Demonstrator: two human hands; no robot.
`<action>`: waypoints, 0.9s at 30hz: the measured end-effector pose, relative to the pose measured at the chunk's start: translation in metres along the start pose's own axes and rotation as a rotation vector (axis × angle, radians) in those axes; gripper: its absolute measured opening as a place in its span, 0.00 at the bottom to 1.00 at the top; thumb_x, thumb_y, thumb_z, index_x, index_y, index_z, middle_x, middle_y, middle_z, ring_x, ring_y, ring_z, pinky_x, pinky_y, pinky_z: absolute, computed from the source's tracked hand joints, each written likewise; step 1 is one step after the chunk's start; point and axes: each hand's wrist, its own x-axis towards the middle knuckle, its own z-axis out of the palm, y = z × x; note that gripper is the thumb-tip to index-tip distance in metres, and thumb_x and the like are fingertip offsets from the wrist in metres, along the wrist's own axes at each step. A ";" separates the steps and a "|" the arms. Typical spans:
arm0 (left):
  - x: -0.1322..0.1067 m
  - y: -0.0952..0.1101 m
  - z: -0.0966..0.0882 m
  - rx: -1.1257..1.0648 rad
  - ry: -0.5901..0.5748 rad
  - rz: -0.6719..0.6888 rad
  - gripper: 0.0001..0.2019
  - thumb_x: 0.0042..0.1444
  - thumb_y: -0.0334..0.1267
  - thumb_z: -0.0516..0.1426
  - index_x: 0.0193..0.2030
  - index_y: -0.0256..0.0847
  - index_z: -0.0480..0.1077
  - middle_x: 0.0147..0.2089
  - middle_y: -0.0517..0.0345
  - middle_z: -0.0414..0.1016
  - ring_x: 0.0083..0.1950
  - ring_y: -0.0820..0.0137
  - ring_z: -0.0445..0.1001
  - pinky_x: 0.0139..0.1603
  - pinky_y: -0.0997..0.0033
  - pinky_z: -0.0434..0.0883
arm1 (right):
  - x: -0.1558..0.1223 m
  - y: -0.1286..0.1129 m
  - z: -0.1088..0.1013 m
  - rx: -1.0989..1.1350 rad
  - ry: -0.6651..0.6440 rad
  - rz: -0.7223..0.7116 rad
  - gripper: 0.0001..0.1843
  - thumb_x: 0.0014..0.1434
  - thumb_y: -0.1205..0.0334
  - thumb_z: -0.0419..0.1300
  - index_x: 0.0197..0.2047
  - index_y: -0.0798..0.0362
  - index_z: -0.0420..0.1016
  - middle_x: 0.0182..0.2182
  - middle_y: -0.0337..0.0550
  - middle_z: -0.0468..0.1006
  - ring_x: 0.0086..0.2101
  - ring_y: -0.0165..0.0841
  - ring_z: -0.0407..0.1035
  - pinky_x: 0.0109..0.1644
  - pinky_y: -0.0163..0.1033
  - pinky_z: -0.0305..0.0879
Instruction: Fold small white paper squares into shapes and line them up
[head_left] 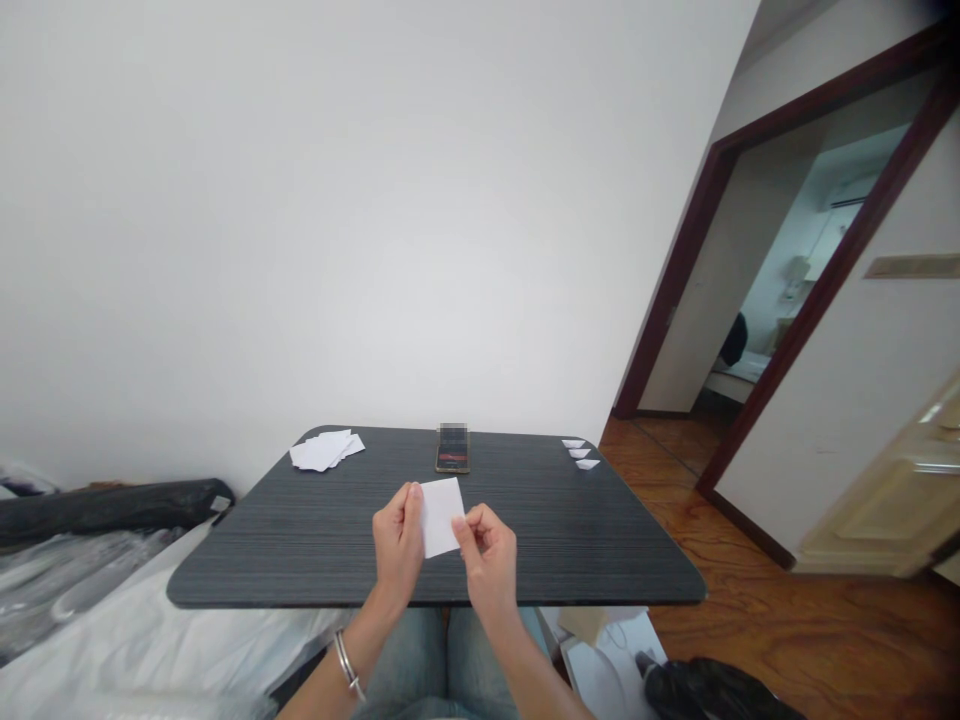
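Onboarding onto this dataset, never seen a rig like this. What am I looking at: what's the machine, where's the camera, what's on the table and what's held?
There's no machine here, just a person's two bare hands. The single picture comes from a camera worn on the head, looking forward and down.

On the dark table, a loose pile of white papers lies at the far left, a smartphone near the middle of the far edge, and three small white paper pieces at the far right.

The left hand holds a white sheet by its left side; the right hand pinches its right edge.
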 end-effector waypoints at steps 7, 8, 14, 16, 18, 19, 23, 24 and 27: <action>0.015 -0.001 -0.014 -0.269 -0.111 -0.075 0.16 0.55 0.47 0.46 0.34 0.36 0.65 0.25 0.57 0.70 0.24 0.73 0.66 0.21 0.78 0.60 | 0.003 0.006 -0.009 0.036 0.076 0.058 0.17 0.54 0.54 0.53 0.19 0.53 0.56 0.15 0.31 0.53 0.18 0.25 0.50 0.21 0.32 0.47; 0.014 0.001 -0.013 -0.261 -0.166 -0.085 0.14 0.54 0.46 0.48 0.35 0.36 0.65 0.26 0.57 0.70 0.26 0.73 0.66 0.21 0.79 0.60 | 0.003 0.005 -0.009 0.043 0.077 0.057 0.17 0.54 0.54 0.53 0.20 0.53 0.57 0.16 0.31 0.53 0.18 0.25 0.50 0.22 0.32 0.47; 0.002 0.008 -0.001 -0.258 -0.244 -0.119 0.12 0.51 0.42 0.53 0.23 0.37 0.61 0.19 0.67 0.57 0.20 0.79 0.56 0.19 0.81 0.55 | 0.000 0.003 -0.007 0.113 0.011 0.070 0.15 0.54 0.55 0.54 0.21 0.53 0.58 0.17 0.32 0.55 0.19 0.25 0.52 0.23 0.31 0.50; 0.001 0.009 0.000 -0.238 -0.244 -0.104 0.12 0.51 0.42 0.53 0.23 0.37 0.60 0.19 0.67 0.56 0.20 0.79 0.55 0.20 0.81 0.55 | 0.001 0.003 -0.007 0.125 -0.028 0.079 0.13 0.53 0.56 0.55 0.22 0.54 0.59 0.18 0.32 0.58 0.20 0.26 0.54 0.24 0.31 0.51; 0.000 0.008 -0.001 -0.197 -0.306 -0.107 0.12 0.52 0.42 0.53 0.23 0.37 0.61 0.20 0.66 0.59 0.21 0.78 0.57 0.21 0.81 0.55 | 0.005 0.003 -0.009 0.139 -0.062 0.096 0.11 0.52 0.56 0.55 0.25 0.54 0.62 0.20 0.33 0.61 0.21 0.26 0.56 0.24 0.30 0.52; -0.001 0.008 -0.001 -0.172 -0.353 -0.115 0.12 0.52 0.43 0.53 0.24 0.37 0.61 0.20 0.65 0.60 0.22 0.77 0.58 0.21 0.80 0.56 | 0.008 0.002 -0.010 0.143 -0.073 0.104 0.11 0.52 0.56 0.55 0.26 0.54 0.62 0.20 0.34 0.61 0.22 0.26 0.56 0.24 0.30 0.52; -0.003 0.006 -0.001 -0.100 -0.481 -0.123 0.13 0.51 0.44 0.53 0.23 0.36 0.62 0.20 0.64 0.61 0.22 0.76 0.60 0.22 0.80 0.56 | 0.020 -0.004 -0.013 0.047 -0.136 0.071 0.14 0.53 0.57 0.54 0.21 0.55 0.60 0.17 0.33 0.59 0.20 0.25 0.52 0.22 0.30 0.49; -0.003 0.005 -0.001 -0.096 -0.490 -0.117 0.14 0.51 0.44 0.53 0.22 0.36 0.61 0.20 0.64 0.61 0.22 0.77 0.59 0.22 0.80 0.56 | 0.021 -0.005 -0.014 0.014 -0.134 0.042 0.14 0.54 0.58 0.54 0.21 0.55 0.60 0.17 0.33 0.58 0.20 0.25 0.52 0.22 0.30 0.48; -0.003 0.004 0.000 -0.096 -0.496 -0.102 0.14 0.51 0.43 0.52 0.22 0.36 0.61 0.20 0.64 0.59 0.23 0.77 0.58 0.22 0.80 0.55 | 0.021 -0.008 -0.013 -0.074 -0.086 -0.043 0.14 0.54 0.60 0.53 0.20 0.55 0.58 0.17 0.33 0.58 0.21 0.26 0.52 0.24 0.31 0.48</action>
